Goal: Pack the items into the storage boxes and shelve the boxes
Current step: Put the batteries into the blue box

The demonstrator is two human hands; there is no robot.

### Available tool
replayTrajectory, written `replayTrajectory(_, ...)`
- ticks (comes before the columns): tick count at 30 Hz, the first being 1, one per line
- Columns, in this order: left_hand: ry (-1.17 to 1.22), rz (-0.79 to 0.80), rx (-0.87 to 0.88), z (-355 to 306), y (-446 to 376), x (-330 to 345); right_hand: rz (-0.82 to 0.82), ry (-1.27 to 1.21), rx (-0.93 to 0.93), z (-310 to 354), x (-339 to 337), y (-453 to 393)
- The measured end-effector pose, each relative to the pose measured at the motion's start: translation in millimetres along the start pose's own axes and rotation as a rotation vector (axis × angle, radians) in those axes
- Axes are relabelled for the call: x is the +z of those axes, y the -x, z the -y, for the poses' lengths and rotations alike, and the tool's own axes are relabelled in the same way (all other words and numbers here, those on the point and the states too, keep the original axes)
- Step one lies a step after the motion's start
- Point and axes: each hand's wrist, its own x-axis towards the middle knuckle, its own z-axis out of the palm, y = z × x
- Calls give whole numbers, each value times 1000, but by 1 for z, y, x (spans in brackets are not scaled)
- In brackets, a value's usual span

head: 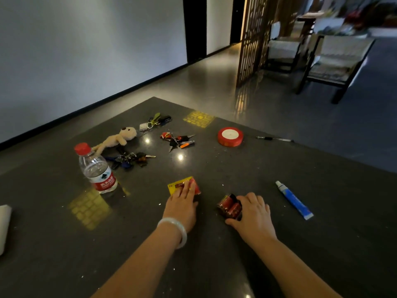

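Mostly dark table fills the lower frame. Water bottle stands left-centre; plush bear w/ key bunches behind it. Red tape roll upper centre, blue tube at right. Left hand, fingers flat and together, presses a yellow-red packet. Right hand curls round red batteries, prob. a shrink-wrapped pair.

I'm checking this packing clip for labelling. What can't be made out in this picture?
Head view only:
- Yellow packet: print hidden under the left hand.
- Red batteries: count unclear, right hand covers them.
- White object: cut off by the left edge.
- Storage boxes, shelf: out of frame.
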Motion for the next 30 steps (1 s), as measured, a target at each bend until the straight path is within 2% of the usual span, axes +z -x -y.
replayTrajectory(6,84,13,161,-31,77,14,13,11,106,-35,-19,63)
replayTrajectory(9,153,-66,235,-41,97,12,-13,5,145,-51,-26,97)
replayTrajectory(12,111,-106,187,-47,100,6,-22,5,189,-59,-30,120)
replayTrajectory(16,31,-3,80,-55,103,5,-27,-7,213,-60,-31,144)
replayTrajectory(20,104,-39,54,-62,110,10,-12,-22,231,-56,-32,158)
replayTrajectory(30,174,-39,226,-105,147,27,-46,-156,389,-80,-51,209)
